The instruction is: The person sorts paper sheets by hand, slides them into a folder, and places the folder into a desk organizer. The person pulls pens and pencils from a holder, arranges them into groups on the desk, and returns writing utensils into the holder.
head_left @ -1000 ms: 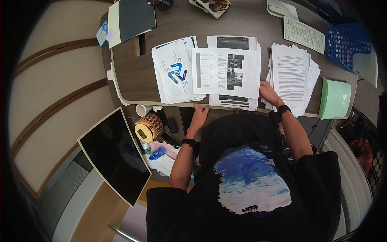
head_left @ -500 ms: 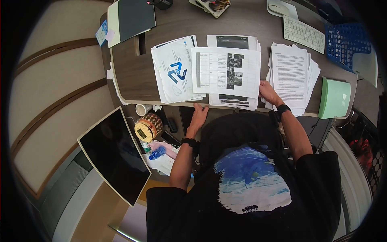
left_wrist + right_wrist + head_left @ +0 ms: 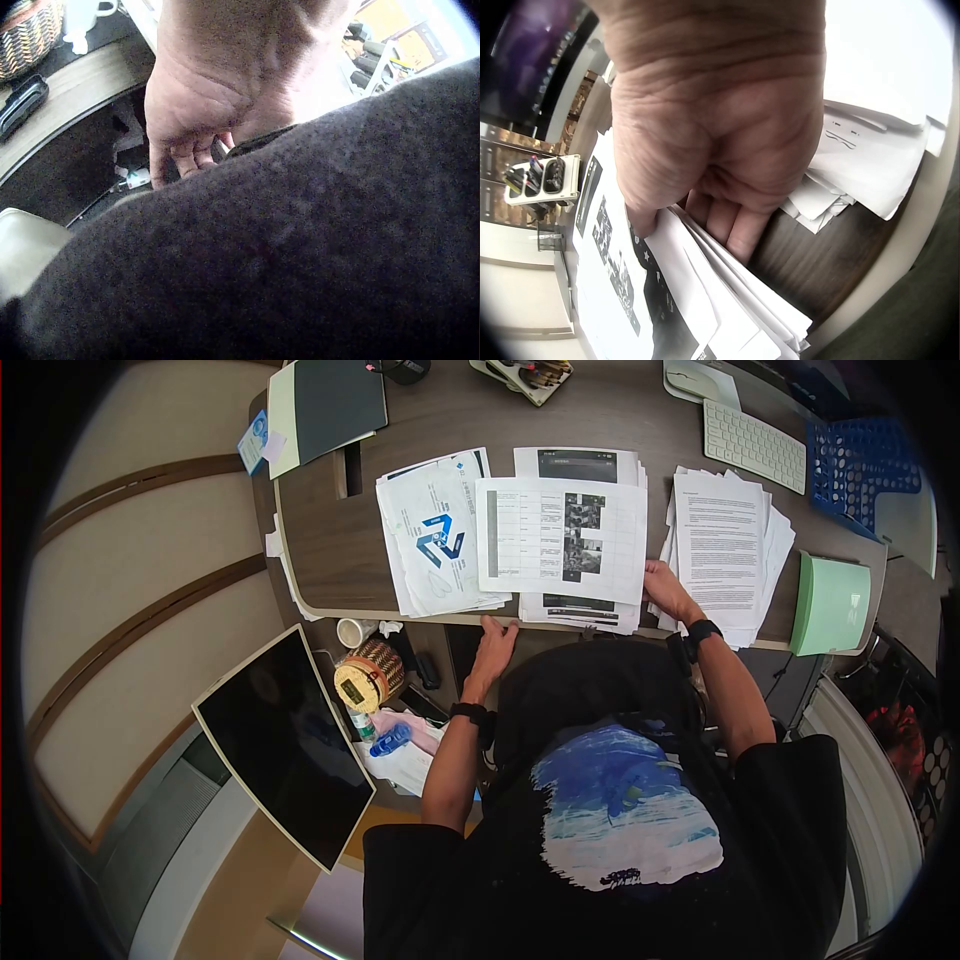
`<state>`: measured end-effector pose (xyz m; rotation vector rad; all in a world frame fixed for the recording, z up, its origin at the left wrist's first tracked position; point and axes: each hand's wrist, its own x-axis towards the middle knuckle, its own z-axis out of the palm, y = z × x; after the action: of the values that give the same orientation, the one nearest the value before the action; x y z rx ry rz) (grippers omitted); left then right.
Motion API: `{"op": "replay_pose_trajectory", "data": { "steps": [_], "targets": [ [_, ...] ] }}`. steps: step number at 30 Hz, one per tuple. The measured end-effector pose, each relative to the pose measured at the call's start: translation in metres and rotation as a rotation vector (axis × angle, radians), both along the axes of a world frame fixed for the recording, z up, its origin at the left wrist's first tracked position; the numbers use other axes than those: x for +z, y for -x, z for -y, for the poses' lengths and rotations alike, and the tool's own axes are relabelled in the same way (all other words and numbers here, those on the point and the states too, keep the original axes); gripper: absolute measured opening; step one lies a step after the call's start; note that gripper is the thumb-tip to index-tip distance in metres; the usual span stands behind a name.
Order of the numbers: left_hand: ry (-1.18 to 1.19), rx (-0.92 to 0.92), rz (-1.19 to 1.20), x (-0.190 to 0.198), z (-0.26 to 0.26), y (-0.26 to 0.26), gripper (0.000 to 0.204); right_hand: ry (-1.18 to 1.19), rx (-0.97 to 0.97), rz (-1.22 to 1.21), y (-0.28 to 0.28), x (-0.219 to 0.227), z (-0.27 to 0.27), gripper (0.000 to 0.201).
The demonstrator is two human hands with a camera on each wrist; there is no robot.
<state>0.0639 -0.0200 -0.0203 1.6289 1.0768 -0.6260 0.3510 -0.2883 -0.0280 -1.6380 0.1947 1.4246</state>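
My right hand [image 3: 668, 589] is at the right edge of a printed sheet [image 3: 520, 540] with a table and dark photos. In the right wrist view, the thumb [image 3: 641, 219] lies over the top sheet while bent fingers sit against the edges of the paper stack [image 3: 727, 300], pinching it. That stack of papers [image 3: 578, 465] lies under the printed sheet. At the desk's front edge rests my left hand [image 3: 491, 650], holding nothing visible. The left wrist view has its fingers [image 3: 184, 161] pointing down, loosely bent, their tips partly hidden by dark cloth.
Papers with a blue logo [image 3: 425, 550] lie to the left, and a text-covered stack [image 3: 718, 550] to the right. A green folder [image 3: 832, 605], blue basket [image 3: 860, 470] and keyboard [image 3: 755, 445] stand further right. A monitor [image 3: 285, 750] and woven basket [image 3: 368, 678] are left of the body.
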Motion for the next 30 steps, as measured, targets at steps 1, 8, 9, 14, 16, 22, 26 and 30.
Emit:
{"op": "replay_pose_trajectory", "data": {
  "steps": [1, 8, 9, 14, 16, 22, 26, 30],
  "targets": [
    [0.000, -0.004, -0.006, 0.001, 0.000, 0.000, 0.053, -0.009, -0.047, -0.007, 0.001, 0.004, -0.003, 0.025],
    [-0.018, 0.017, 0.035, -0.005, 0.002, 0.003, 0.054, 0.000, 0.000, 0.006, 0.000, -0.005, 0.002, 0.025],
    [-0.017, 0.014, 0.033, -0.004, 0.002, 0.003, 0.053, -0.004, 0.000, 0.005, 0.000, -0.007, 0.003, 0.025],
    [0.002, -0.007, 0.001, -0.002, 0.000, 0.001, 0.055, -0.012, -0.006, 0.003, 0.000, -0.002, 0.001, 0.025],
    [-0.007, 0.013, 0.013, -0.004, 0.001, 0.002, 0.054, -0.012, -0.014, -0.006, 0.000, 0.001, 0.000, 0.025],
    [-0.017, 0.008, 0.012, -0.005, 0.001, 0.002, 0.054, -0.007, 0.017, -0.008, -0.001, -0.019, 0.009, 0.024],
    [-0.003, 0.013, 0.012, -0.006, 0.001, 0.002, 0.053, -0.016, 0.011, -0.021, 0.000, -0.015, 0.007, 0.024],
    [-0.010, 0.016, 0.026, -0.006, 0.001, 0.003, 0.053, -0.033, -0.063, 0.012, 0.005, -0.013, 0.004, 0.029]
  ]
}}
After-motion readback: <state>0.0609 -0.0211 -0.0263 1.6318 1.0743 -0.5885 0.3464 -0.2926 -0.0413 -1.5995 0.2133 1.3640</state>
